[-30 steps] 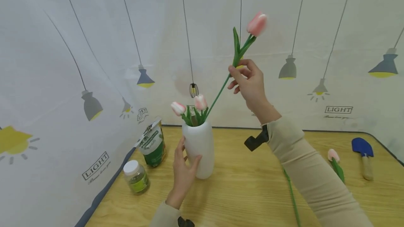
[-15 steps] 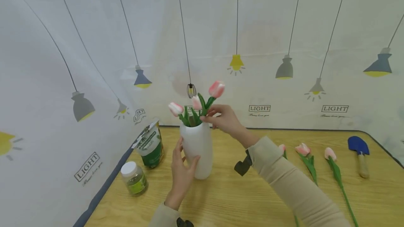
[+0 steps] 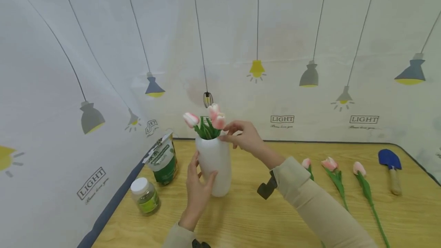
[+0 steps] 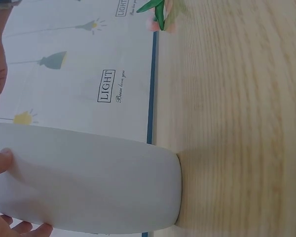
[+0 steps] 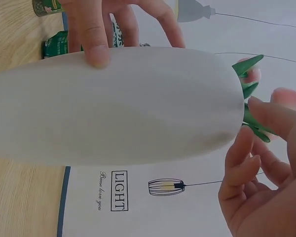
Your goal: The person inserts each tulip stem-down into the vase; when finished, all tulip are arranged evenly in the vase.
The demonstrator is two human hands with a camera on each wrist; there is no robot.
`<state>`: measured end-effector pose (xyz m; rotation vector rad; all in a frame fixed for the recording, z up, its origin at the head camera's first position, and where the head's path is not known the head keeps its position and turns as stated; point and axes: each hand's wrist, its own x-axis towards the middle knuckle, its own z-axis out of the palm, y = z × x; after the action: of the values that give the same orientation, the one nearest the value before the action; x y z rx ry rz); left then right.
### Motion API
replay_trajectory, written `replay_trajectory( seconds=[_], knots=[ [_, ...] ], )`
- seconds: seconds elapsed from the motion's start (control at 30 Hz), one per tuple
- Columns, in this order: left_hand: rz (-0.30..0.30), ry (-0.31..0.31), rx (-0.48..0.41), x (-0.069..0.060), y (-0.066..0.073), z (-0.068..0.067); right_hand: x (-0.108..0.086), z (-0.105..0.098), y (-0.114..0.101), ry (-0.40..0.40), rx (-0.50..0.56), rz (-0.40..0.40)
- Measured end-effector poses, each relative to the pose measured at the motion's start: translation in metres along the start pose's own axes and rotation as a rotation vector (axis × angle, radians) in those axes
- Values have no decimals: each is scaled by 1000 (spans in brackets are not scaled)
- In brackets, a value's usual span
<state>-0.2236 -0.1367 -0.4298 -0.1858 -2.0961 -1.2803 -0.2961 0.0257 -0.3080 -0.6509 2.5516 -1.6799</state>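
Observation:
A white vase (image 3: 214,167) stands upright on the wooden table, with several pink-and-white tulips (image 3: 191,119) in its mouth. My left hand (image 3: 199,186) grips its lower left side, thumb in front and fingers round the back; in the right wrist view, that hand's thumb (image 5: 96,57) presses on the vase wall. At the rim, my right hand (image 3: 245,137) has thumb and forefinger about the green leaves (image 5: 254,116) of the tulip just set low in the vase. The stems inside the vase are hidden.
Left of the vase stand a jar with a white lid (image 3: 145,196) and a green-and-white pouch (image 3: 162,162). On the right lie more tulips (image 3: 366,186) and a blue trowel (image 3: 391,169) with a wooden handle. A lamp-printed curtain (image 3: 282,41) hangs behind.
My right hand has come down and left to the vase mouth, and its tulip has sunk into the vase until the bloom sits beside the others. The left hand stays on the vase.

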Motion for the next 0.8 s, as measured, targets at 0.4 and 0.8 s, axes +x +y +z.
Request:
replay_trajectory(
  seconds=[0.4, 0.8],
  knots=[
    [6, 19, -3, 2, 0, 0, -53, -60, 63, 145, 225, 66],
    [5, 25, -2, -1, 2, 2, -123, -129, 154, 207, -171, 241]
  ],
)
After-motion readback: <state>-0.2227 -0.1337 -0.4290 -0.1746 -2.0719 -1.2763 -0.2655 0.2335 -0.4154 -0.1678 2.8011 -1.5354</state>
